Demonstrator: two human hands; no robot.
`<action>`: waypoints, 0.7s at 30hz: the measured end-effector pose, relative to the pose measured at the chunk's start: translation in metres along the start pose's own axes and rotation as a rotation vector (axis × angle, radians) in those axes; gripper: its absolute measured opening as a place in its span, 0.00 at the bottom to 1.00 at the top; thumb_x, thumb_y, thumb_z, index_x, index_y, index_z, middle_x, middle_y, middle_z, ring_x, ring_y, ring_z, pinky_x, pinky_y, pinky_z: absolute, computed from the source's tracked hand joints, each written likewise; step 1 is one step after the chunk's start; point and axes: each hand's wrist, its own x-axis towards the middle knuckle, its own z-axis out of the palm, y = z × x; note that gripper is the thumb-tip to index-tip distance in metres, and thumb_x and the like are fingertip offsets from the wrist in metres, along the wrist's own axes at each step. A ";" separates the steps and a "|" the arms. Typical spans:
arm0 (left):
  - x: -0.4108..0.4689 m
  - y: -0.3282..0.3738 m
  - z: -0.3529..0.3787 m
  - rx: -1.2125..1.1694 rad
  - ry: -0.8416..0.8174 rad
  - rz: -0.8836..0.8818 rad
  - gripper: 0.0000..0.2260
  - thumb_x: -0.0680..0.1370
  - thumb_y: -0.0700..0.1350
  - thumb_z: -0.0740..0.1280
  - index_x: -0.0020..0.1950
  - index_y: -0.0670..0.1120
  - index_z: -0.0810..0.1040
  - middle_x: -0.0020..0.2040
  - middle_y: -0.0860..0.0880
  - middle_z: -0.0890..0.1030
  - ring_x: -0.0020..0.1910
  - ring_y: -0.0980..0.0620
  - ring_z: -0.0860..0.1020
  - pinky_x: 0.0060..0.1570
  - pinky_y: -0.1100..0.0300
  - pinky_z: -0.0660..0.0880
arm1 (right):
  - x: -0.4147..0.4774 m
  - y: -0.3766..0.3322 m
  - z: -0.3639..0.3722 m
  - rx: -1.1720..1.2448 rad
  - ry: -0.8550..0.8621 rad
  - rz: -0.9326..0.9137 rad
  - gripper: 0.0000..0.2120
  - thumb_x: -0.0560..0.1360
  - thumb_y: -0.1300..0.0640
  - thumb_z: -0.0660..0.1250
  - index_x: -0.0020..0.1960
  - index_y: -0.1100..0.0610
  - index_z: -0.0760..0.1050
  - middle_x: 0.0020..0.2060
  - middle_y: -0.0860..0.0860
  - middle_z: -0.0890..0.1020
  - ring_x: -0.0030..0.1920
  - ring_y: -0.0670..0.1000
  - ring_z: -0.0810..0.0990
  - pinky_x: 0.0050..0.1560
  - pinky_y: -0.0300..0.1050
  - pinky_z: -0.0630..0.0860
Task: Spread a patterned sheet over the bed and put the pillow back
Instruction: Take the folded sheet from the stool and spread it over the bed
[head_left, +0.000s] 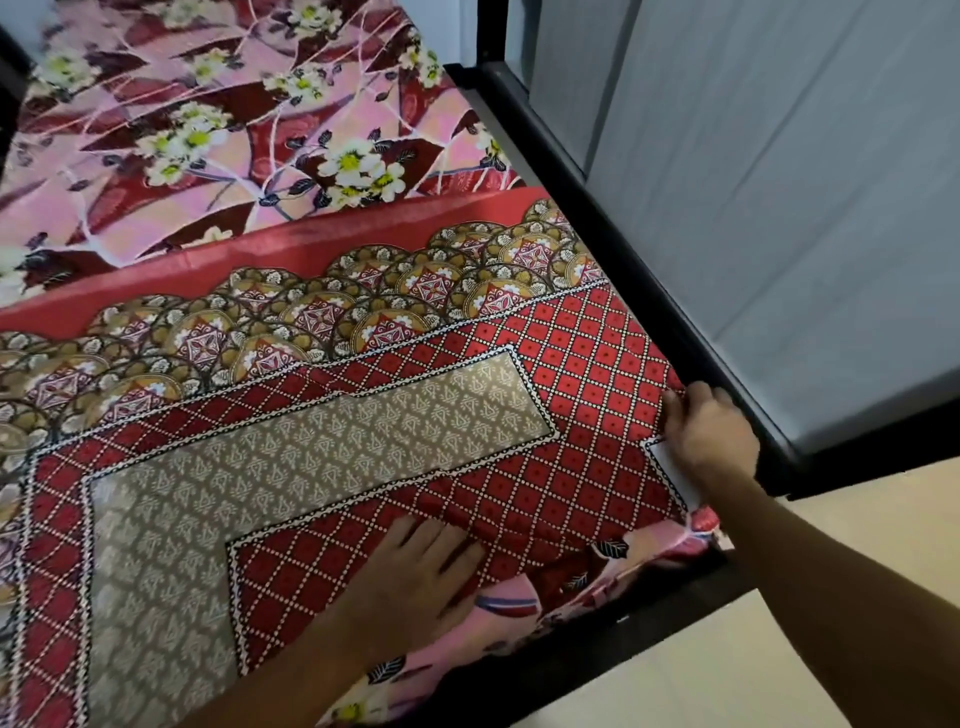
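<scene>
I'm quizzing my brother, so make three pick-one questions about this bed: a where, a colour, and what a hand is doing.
1. Where is the right hand? A on the floor B at the sheet edge by the frame C on a pillow
2. What colour is the frame? A white B black C green
3. The left hand is: A a fist B holding a cup C flat on the sheet
Answers: B, it sits beside the frame; B, its bars are black; C, fingers lie spread on cloth.

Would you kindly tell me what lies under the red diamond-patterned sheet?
Under the red sheet, a pink floral sheet shows past its far edge and near corner; anything deeper is covered.
</scene>
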 end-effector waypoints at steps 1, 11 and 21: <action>0.001 0.003 0.000 0.003 0.017 -0.001 0.09 0.77 0.52 0.67 0.52 0.49 0.78 0.45 0.49 0.78 0.42 0.48 0.77 0.42 0.52 0.71 | 0.003 -0.002 -0.002 0.012 -0.008 0.017 0.19 0.84 0.43 0.53 0.55 0.58 0.70 0.49 0.63 0.79 0.49 0.67 0.80 0.42 0.54 0.71; 0.004 0.012 -0.003 -0.042 -0.122 0.207 0.07 0.70 0.46 0.65 0.43 0.52 0.67 0.33 0.54 0.74 0.25 0.53 0.73 0.23 0.62 0.65 | 0.002 0.021 0.010 -0.126 -0.092 0.105 0.17 0.84 0.45 0.51 0.55 0.57 0.71 0.47 0.65 0.81 0.48 0.67 0.81 0.43 0.53 0.70; 0.030 -0.024 -0.005 -0.168 -0.067 -0.093 0.12 0.82 0.57 0.56 0.55 0.50 0.71 0.47 0.51 0.76 0.42 0.51 0.74 0.37 0.52 0.77 | 0.014 -0.001 0.000 -0.021 -0.037 0.119 0.16 0.84 0.44 0.53 0.55 0.56 0.69 0.44 0.65 0.81 0.45 0.68 0.81 0.41 0.54 0.71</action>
